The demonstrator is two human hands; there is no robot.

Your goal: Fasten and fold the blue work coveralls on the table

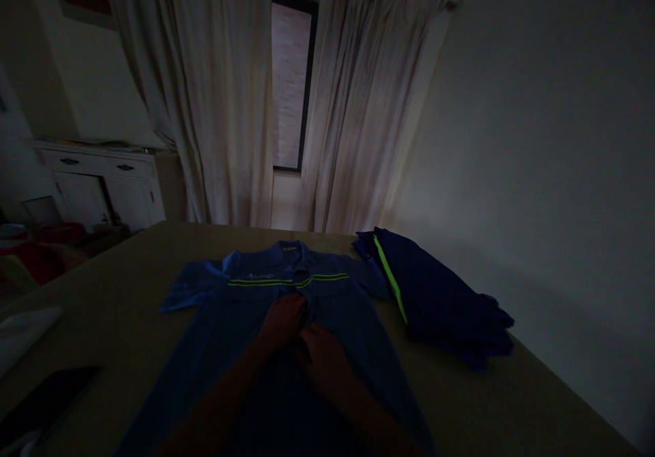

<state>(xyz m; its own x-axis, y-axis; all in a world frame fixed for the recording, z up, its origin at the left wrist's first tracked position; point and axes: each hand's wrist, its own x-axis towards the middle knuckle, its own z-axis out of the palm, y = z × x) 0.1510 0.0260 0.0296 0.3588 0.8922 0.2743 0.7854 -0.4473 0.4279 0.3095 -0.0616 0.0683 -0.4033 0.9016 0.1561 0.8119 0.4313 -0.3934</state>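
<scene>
A blue short-sleeved work shirt lies spread face up, its collar at the far end and yellow-green stripes across the chest. Both hands are at its front placket, just below the stripes. My left hand is closed on the placket, fingers curled at the shirt's middle. Slightly nearer and to the right, my right hand is also closed at the placket edge, its fingertips curled against the cloth. Dim light hides the finer detail at the fingertips.
A folded dark blue garment with a yellow-green stripe lies right of the shirt, near the wall. At left on the table are a dark flat object and a white item. Curtains and a white cabinet stand behind.
</scene>
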